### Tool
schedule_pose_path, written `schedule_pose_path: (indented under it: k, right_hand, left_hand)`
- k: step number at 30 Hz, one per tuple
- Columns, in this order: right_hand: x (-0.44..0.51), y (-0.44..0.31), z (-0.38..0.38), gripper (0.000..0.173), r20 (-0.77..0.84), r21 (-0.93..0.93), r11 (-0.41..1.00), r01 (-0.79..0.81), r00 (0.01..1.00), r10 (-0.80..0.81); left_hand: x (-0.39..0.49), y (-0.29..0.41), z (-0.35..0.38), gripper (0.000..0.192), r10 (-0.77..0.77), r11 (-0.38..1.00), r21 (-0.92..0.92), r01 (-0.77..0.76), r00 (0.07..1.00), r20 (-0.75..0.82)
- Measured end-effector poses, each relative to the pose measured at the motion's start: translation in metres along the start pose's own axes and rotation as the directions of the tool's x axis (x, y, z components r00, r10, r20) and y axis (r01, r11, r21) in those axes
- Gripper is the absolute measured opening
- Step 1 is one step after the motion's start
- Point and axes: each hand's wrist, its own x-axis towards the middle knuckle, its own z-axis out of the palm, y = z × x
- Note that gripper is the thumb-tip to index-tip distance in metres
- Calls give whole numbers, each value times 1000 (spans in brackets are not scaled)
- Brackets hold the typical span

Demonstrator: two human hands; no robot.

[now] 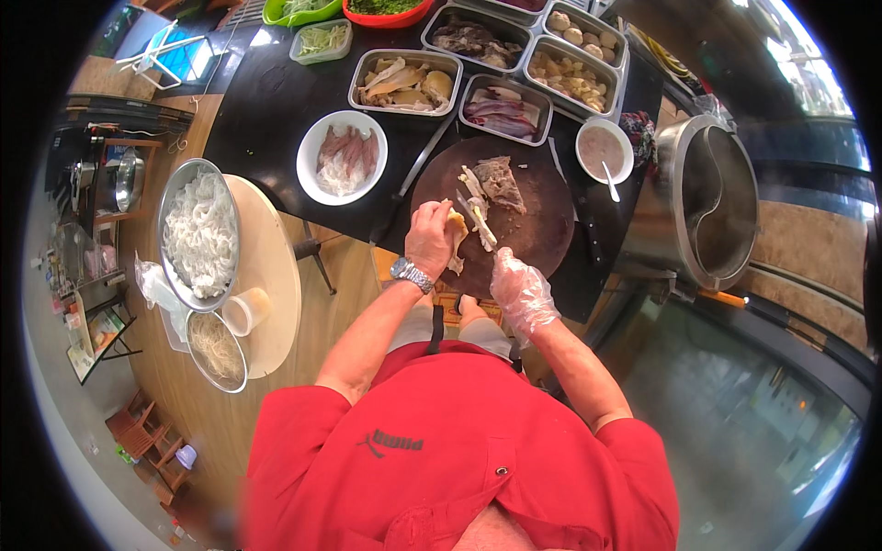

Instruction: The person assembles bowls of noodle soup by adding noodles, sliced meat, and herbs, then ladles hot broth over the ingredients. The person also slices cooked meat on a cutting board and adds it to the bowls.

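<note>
My bare left hand (430, 237), with a metal watch at the wrist, grips a pale yellow piece of meat (456, 237) over the left side of the round chopping board (544, 234). In a clear plastic glove, my right hand (520, 286) is closed on a knife whose handle it hides; the blade (474, 212) points up and left beside the held piece. Pale cut strips (482, 224) lie along the blade. Behind them a brown chunk of cooked meat (499, 182) rests on the board. A white bowl (309, 169) of noodles and meat slices stands to the left.
Steel trays (355, 96) of meats line the table's back. A bowl of sauce (599, 144) with a spoon and a large divided pot (679, 206) stand right. Knives lie on both sides of the board. A basin of white noodles (200, 241) sits on a round stool (286, 296) at left.
</note>
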Motion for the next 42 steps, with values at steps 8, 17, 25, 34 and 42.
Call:
schedule_pose_path:
  k: [8,17,25,34,42]
  right_hand:
    - [7,2,10,17,-194,-173,973,153,963,-186]
    - [-22,-3,10,17,-138,-146,968,203,965,-223]
    - [-55,75,11,28,-582,161,986,-38,803,126]
    - [-48,111,0,36,111,906,338,-254,914,390]
    - [-67,92,82,33,418,868,123,-480,843,340]
  left_hand:
    - [41,22,-23,25,188,968,109,-224,944,270]
    - [99,-10,35,19,229,914,173,-368,818,528]
    - [95,-12,19,72,265,894,191,-405,822,504]
    - [52,15,20,84,151,906,222,-360,765,626]
    - [61,1,32,71,205,935,89,-342,730,652]
